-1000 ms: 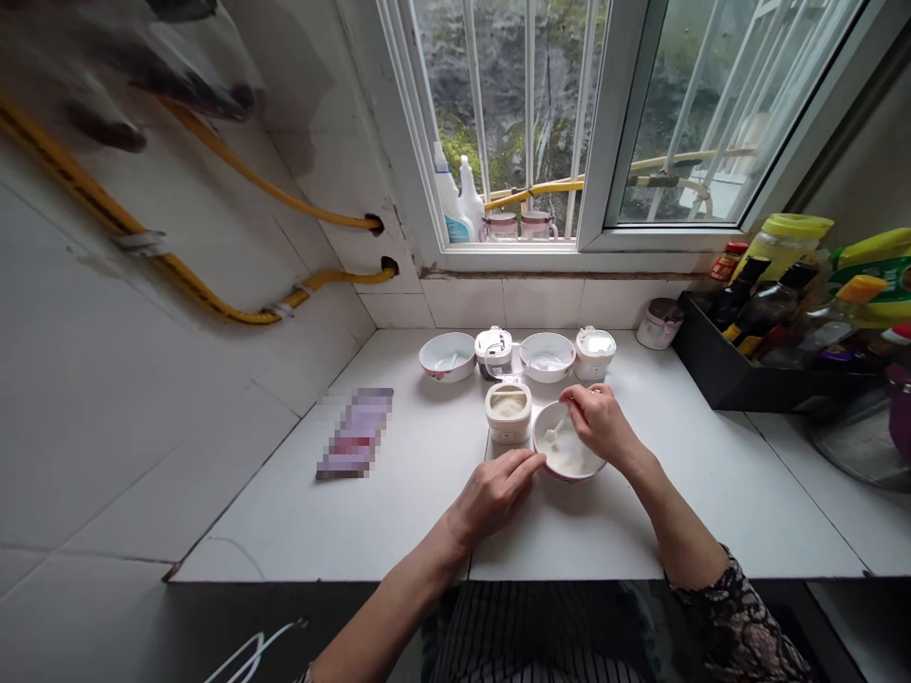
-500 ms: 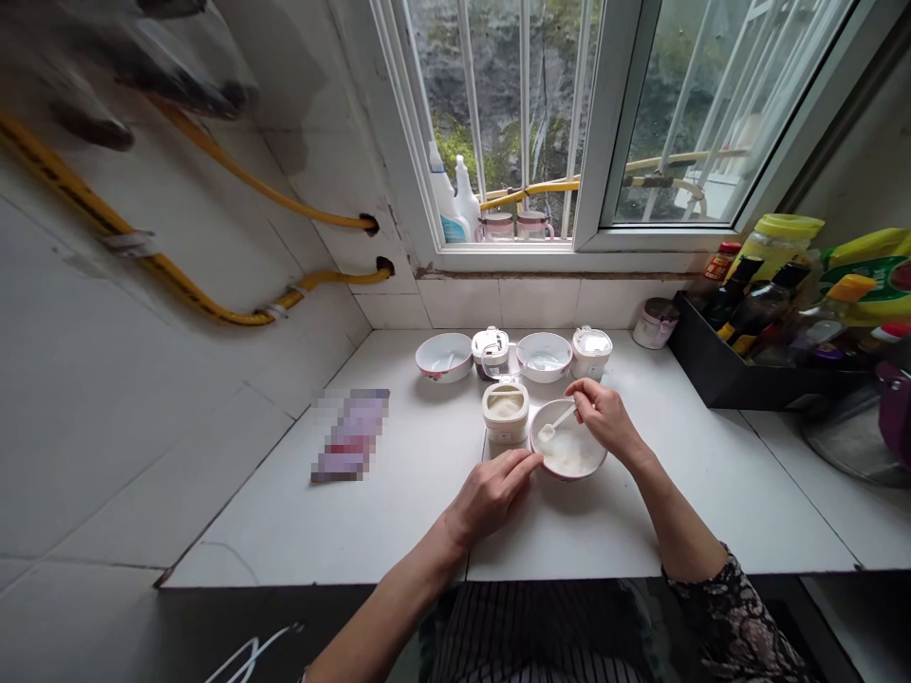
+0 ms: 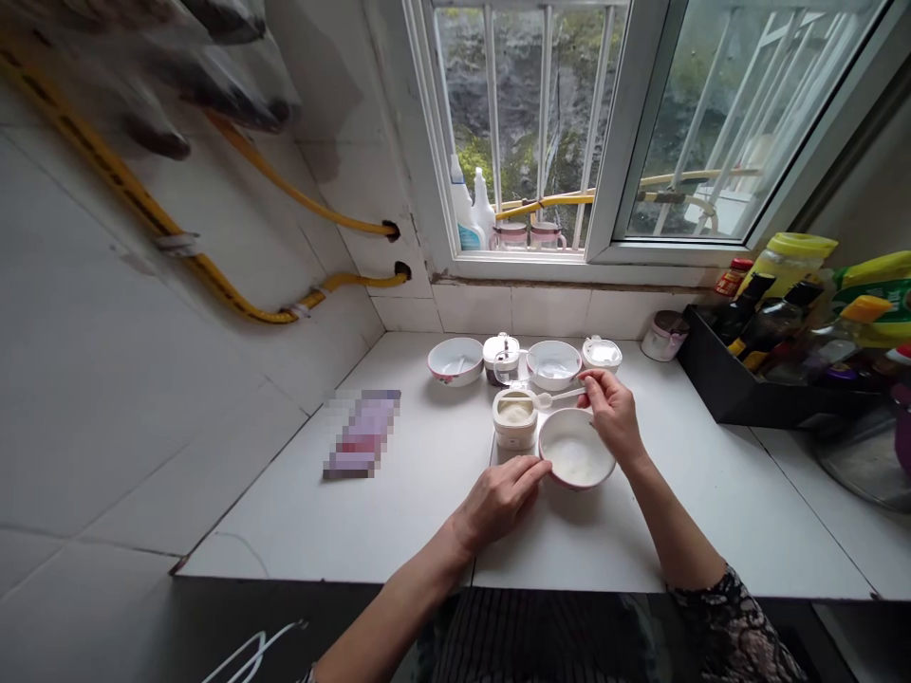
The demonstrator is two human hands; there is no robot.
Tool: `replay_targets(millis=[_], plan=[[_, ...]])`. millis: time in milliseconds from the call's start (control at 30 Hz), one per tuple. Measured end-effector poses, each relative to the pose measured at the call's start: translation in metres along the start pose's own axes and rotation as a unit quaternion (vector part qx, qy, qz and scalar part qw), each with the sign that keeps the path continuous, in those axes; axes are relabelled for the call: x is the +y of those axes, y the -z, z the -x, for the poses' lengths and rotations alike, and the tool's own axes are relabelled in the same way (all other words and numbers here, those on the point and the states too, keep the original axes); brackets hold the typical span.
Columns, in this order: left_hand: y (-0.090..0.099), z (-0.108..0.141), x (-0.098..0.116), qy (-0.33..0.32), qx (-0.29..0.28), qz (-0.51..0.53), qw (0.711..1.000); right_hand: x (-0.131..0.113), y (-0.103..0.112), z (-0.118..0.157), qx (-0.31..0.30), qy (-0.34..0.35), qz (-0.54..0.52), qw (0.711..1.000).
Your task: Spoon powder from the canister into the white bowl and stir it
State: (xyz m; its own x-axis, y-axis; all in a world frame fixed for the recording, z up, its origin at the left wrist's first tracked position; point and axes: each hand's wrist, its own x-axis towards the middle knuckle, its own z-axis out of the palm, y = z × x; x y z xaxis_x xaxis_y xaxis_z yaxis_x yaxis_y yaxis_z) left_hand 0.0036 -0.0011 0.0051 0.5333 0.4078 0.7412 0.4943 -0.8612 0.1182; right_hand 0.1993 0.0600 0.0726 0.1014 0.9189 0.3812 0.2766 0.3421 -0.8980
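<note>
A small white spoon (image 3: 564, 397) is pinched in my right hand (image 3: 612, 413), its scoop end close to the rim of an open seasoning jar (image 3: 515, 436) of pale granules. Just in front stands a white bowl (image 3: 576, 460) with some white, powdery stuff in the bottom. Fingers of my left hand (image 3: 502, 498) rest together at the bowl's left rim, steadying it; the thumb is hidden. Behind the jar are a lidded jar with dark contents (image 3: 501, 359), a flowered bowl (image 3: 455, 365), another bowl (image 3: 553, 364) and a lidded white jar (image 3: 602, 355).
On the left of the counter (image 3: 285, 531) lies a blurred-out purple flat object (image 3: 362, 433). A black bin of bottles (image 3: 740, 394) stands at the right, beside a small jar (image 3: 664, 337). A barred window (image 3: 527, 133) is behind; a yellow pipe (image 3: 234, 302) runs along the wall.
My right hand has lifted the spoon out of the bowl and carried it up and left to the open jar. My left hand stays at the bowl's rim. The view has shifted slightly.
</note>
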Motion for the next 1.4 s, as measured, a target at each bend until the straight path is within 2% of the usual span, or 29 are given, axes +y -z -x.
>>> replay_targets(millis=[67,133,200,233,300,400,500,600,700,833,1000,1233,1400], plan=[[0.000,-0.001,0.001,0.002,0.000,-0.003,1.000,-0.007,-0.009,0.004,0.006,0.115,0.073,0.991],[0.000,-0.001,0.001,0.004,0.004,-0.006,1.000,-0.012,-0.015,0.007,-0.014,0.234,0.146,0.961],[0.000,-0.001,0.001,0.003,0.010,-0.009,1.000,-0.014,-0.018,0.010,-0.035,0.307,0.185,0.933],[-0.001,-0.001,0.001,0.003,0.011,-0.009,1.000,-0.013,-0.018,0.011,-0.034,0.317,0.188,0.929],[-0.001,-0.001,0.001,0.003,0.009,-0.007,1.000,-0.012,-0.015,0.011,-0.010,0.283,0.173,0.943],[0.000,0.000,0.000,0.007,-0.003,-0.003,1.000,-0.008,-0.002,0.008,0.032,0.158,0.126,0.979],[0.000,0.001,-0.001,0.010,-0.007,0.001,1.000,0.001,0.015,0.003,0.032,0.086,0.129,0.987],[-0.001,0.003,-0.002,0.006,-0.004,0.005,1.000,0.013,0.024,0.000,-0.012,0.099,0.210,0.973],[-0.003,0.005,-0.002,0.011,-0.008,0.007,1.000,0.021,0.021,0.003,-0.066,0.133,0.283,0.948],[-0.003,0.006,-0.003,0.014,-0.012,0.003,1.000,0.021,0.010,0.010,-0.124,0.129,0.279,0.944],[-0.002,0.005,-0.002,0.007,-0.008,0.001,1.000,0.019,0.010,0.009,-0.110,0.084,0.242,0.960],[-0.003,0.006,-0.003,0.012,-0.012,0.002,1.000,0.023,0.011,0.007,-0.071,0.118,0.285,0.949],[-0.003,0.006,-0.003,0.011,-0.014,0.002,1.000,0.021,0.008,0.009,-0.111,0.118,0.255,0.953]])
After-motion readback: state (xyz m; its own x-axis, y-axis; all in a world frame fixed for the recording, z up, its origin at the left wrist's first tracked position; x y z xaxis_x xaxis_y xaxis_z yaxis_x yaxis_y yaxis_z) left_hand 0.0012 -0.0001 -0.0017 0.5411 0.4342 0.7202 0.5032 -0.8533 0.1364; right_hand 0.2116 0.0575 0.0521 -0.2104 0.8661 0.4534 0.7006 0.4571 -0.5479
